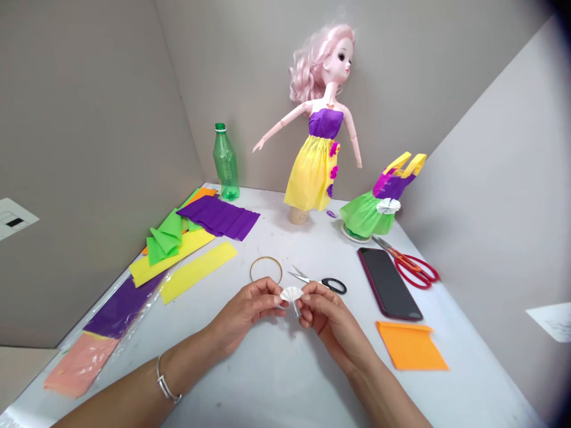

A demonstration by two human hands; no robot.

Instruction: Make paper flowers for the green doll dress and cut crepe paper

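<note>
A small white pleated paper fan (292, 293) is held between both hands just above the white table (285, 368). My left hand (247, 312) pinches its left edge. My right hand (328, 318) pinches its right side and the little stem below it. Small black-handled scissors (319, 280) and a thin gold ring (266, 268) lie just beyond the hands.
A doll (323, 119) in a purple and yellow paper dress stands at the back, a green and purple paper dress (377, 205) to its right. A green bottle (225, 161), crepe paper sheets (187, 238), a phone (389, 283), red scissors (413, 264) and an orange sheet (411, 346) lie around.
</note>
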